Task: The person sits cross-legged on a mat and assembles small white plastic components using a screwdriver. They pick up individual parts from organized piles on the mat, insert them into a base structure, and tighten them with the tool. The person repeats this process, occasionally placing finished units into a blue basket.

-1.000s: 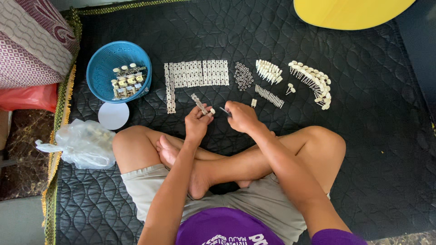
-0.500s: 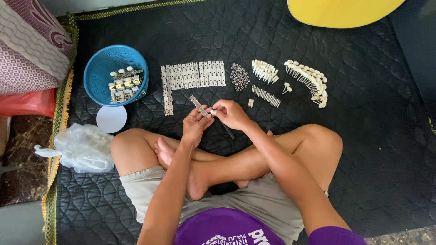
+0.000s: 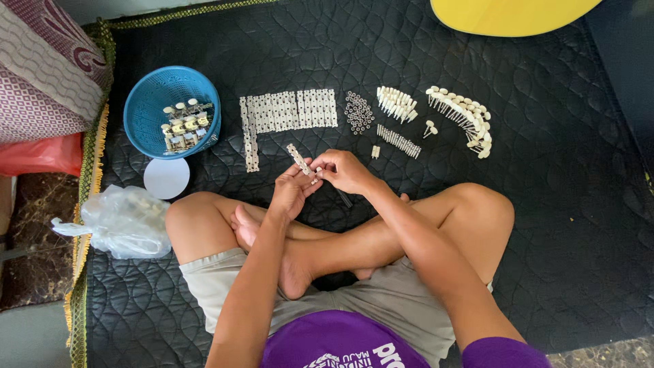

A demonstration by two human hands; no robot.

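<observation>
Head view, looking down on crossed legs and a dark quilted mat (image 3: 558, 204). Left hand (image 3: 289, 194) closed around the near end of a slim metal strip (image 3: 298, 159), gripped between thumb and fingers; long axis running up and to the left, away from the body, far end free above the mat. Right hand (image 3: 344, 170) touching the strip's near end from the right, fingertips pinched on a small pale part (image 3: 317, 172) too small to make out; a thin dark tool (image 3: 345, 199) poking out below that hand. Both hands meeting just above the shins, left carrying the strip, right nearer the loose supplies. Laid out beyond the hands: row of flat plates (image 3: 289, 111), cluster of small rings (image 3: 358, 112), white pegs (image 3: 397, 102), row of pins (image 3: 399, 142), curved line of knobbed pegs (image 3: 463, 116). Blue basket (image 3: 146, 102) with assembled pieces far left, white lid (image 3: 167, 178) and plastic bag (image 3: 122, 221) near the left knee
</observation>
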